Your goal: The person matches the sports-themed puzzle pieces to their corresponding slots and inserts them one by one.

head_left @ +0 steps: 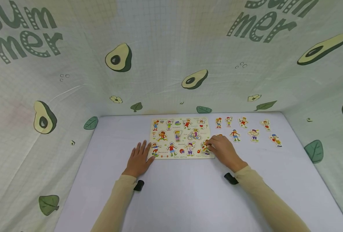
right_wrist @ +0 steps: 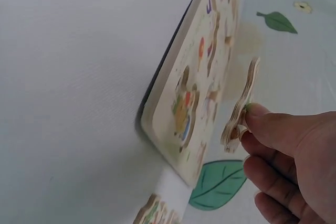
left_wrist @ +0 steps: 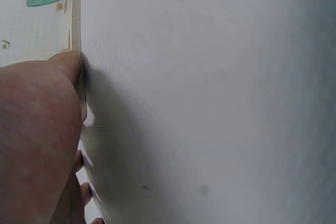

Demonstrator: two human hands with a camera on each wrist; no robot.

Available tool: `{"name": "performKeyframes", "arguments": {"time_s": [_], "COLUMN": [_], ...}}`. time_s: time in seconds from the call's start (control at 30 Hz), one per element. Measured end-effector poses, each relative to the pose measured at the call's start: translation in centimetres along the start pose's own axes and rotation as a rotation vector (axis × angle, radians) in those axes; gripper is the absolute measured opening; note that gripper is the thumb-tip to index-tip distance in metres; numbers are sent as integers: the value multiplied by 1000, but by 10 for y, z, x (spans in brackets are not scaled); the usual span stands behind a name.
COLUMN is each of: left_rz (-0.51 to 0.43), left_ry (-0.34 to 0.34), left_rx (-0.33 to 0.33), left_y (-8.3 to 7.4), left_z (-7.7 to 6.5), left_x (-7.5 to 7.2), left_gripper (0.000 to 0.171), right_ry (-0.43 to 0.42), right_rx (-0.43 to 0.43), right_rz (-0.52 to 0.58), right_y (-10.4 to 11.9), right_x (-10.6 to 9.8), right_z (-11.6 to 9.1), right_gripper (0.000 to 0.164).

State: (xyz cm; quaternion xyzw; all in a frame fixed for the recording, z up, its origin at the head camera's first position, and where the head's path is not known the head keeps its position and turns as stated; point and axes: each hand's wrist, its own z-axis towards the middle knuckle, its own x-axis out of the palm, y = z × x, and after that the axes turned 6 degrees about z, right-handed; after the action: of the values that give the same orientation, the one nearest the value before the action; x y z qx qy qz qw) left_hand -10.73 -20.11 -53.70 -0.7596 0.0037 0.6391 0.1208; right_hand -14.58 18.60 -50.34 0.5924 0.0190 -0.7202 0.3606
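A wooden picture puzzle board (head_left: 207, 127) printed with children doing sports lies at the back of the table. My left hand (head_left: 138, 160) is spread flat on the table, its thumb and fingers at the board's left edge. Over the board's lower right corner, my right hand (head_left: 225, 152) pinches a puzzle piece (right_wrist: 241, 103) between thumb and index finger. The right wrist view has this piece edge-on, raised off the board, facing a figure-shaped recess (right_wrist: 186, 119) near the corner. In the left wrist view, part of the left hand (left_wrist: 37, 135) covers the board's edge.
Several loose figure pieces lie right of the board, among them a footballer piece (head_left: 243, 122) and a piece at the far right (head_left: 275, 140). One piece is partly hidden behind the right hand. A printed cloth (head_left: 160, 48) hangs behind the white table (head_left: 177, 193).
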Motion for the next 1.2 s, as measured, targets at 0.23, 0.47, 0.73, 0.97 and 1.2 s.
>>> {"name": "performKeyframes", "arguments": {"time_s": [0.23, 0.47, 0.73, 0.97, 1.2], "left_rz": [-8, -5, -6, -4, 21], "left_ry": [3, 0, -7, -10, -4], "left_rx": [0, -3, 0, 0, -1], "left_y": [-1, -1, 0, 1, 5], "left_z": [-1, -1, -1, -1, 3], "left_x": [-1, -1, 0, 1, 7], "left_gripper": [71, 70, 70, 71, 74], "right_ry": [-28, -26, -14, 26, 38], "right_rx": [-45, -71, -96, -92, -94], "right_rz": [39, 62, 69, 38, 49], "right_y": [14, 27, 38, 45, 53], "right_x": [14, 25, 35, 45, 54], "right_z": [20, 38, 59, 74, 88], "right_gripper": [17, 15, 12, 11, 11]}}
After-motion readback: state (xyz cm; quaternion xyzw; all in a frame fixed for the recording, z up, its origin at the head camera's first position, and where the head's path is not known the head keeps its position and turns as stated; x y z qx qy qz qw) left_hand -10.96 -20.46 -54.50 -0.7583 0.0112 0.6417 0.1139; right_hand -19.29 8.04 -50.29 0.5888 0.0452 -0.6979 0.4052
